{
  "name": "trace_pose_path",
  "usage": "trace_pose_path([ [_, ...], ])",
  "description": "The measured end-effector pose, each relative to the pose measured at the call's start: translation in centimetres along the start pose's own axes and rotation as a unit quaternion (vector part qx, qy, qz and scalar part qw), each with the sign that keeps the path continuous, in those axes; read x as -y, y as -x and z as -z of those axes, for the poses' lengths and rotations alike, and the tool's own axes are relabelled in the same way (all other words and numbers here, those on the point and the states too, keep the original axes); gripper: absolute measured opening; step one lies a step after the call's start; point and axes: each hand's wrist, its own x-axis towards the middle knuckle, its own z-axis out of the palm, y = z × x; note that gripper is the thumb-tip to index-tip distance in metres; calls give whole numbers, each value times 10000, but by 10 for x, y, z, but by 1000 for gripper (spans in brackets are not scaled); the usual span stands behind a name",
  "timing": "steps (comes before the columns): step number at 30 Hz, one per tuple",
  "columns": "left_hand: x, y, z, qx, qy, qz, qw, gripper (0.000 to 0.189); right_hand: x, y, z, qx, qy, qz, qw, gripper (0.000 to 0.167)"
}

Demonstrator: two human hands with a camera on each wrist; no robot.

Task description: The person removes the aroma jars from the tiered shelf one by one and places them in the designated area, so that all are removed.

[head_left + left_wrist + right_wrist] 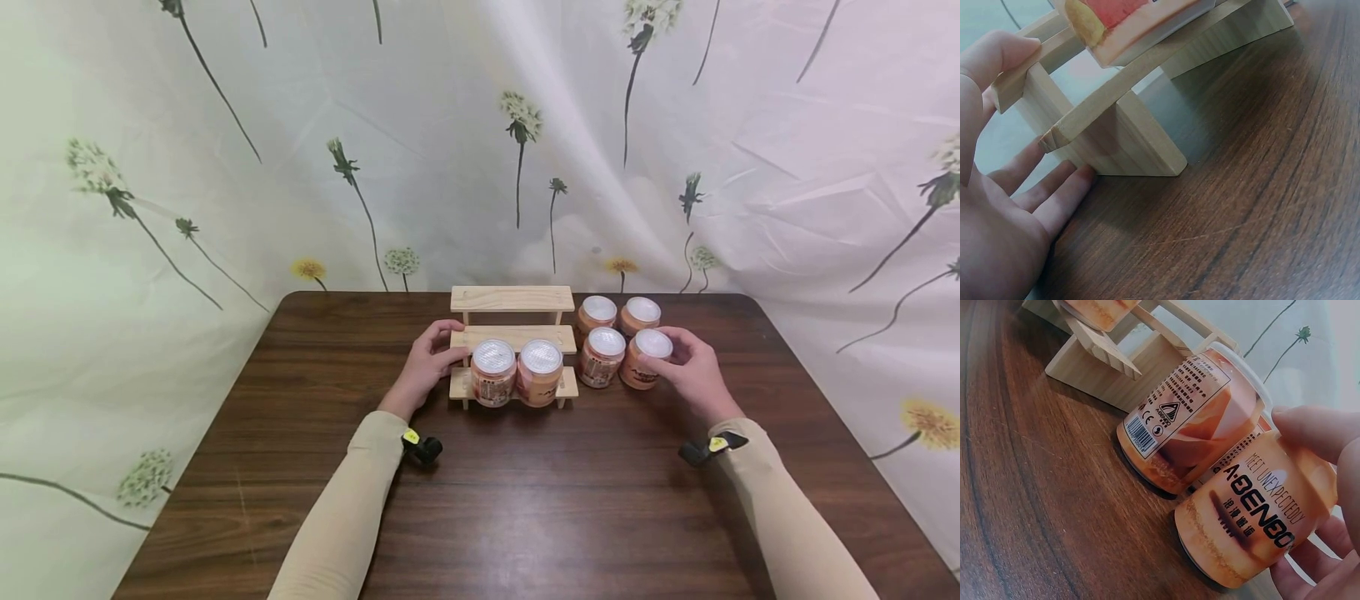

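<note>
A three-step wooden rack (512, 297) stands on the table, with two orange-labelled jars on its lowest step, a left one (493, 387) and a right one (539, 390). My left hand (422, 372) grips the rack's left end, thumb at the middle step and other fingers along the side panel (1141, 140). Right of the rack, several similar jars with clear lids stand in a cluster. My right hand (696, 375) holds the front right jar (1254, 512) between thumb and fingers. Beside it is the front left jar (600, 367), its barcode label showing in the right wrist view.
Two more jars, one on the left (598, 310) and one on the right (641, 312), stand behind the front pair. The dark wood table (570, 508) backs onto a dandelion-print cloth (450, 167). Each wrist wears a black camera band, left (423, 450) and right (705, 450).
</note>
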Motion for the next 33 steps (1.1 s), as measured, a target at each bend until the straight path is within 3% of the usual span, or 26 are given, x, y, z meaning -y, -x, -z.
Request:
trace_pose_path([
  [6,-2,2,0,-23,-70,-6,10000,43,1,0,-1,-29,56,66,10000,59],
  [13,-1,2,1,-2,-21,46,10000,46,11,3,3,-182,557,59,9983,68],
  [18,-1,2,0,-28,-40,51,10000,45,33,8,0,-815,446,555,9941,64],
  [21,0,2,1,-44,-87,21,10000,44,49,15,-10,-952,137,988,9904,59],
  [24,0,1,1,-41,-77,-5,10000,44,61,22,-26,-667,-202,1294,9891,55],
  [27,1,1,1,-34,-52,-3,10000,44,68,26,-43,-85,-295,1403,9896,56],
  [33,0,1,1,14,24,57,10000,45,72,29,-77,808,182,1546,9845,64],
])
